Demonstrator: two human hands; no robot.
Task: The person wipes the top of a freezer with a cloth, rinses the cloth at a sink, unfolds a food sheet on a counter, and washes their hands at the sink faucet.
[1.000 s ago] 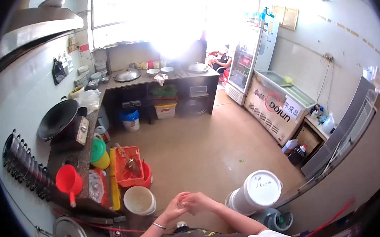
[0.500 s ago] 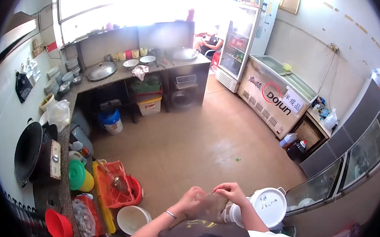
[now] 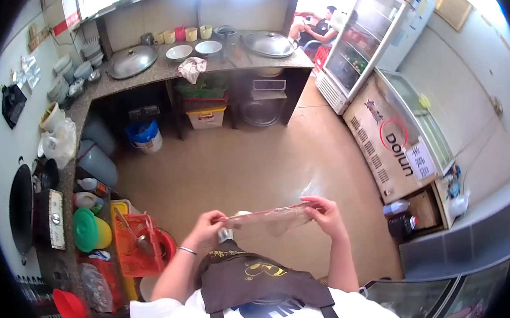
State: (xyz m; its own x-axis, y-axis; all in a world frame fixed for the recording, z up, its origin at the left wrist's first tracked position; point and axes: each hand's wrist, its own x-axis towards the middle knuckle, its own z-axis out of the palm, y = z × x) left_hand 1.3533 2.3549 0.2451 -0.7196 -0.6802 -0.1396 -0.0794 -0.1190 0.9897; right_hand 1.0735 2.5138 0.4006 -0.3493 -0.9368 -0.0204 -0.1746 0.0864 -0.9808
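A thin see-through plastic bag (image 3: pixel 274 218) with a reddish top edge is stretched level in front of my apron (image 3: pixel 263 273). My left hand (image 3: pixel 210 226) pinches one end of that edge. At the other end, my right hand (image 3: pixel 325 213) is closed on the corner, thumb and fingers together. The bag hangs slack below the edge, and the floor shows through it. I cannot make out anything inside it. One shoe (image 3: pixel 225 234) shows below the left end of the bag.
Left of me stand an orange-red basket (image 3: pixel 135 259), a green-lidded yellow bucket (image 3: pixel 94 230) and a red ladle (image 3: pixel 70 308). A counter (image 3: pixel 160 74) with bowls and lids runs along the back. To the right are a chest freezer (image 3: pixel 393 143) and a glass-door fridge (image 3: pixel 362 39). A person (image 3: pixel 322 27) sits beyond.
My hands have moved apart, pulling the bag's edge out wide. The view has shifted and turned; the white lidded bucket at my right has left the frame.
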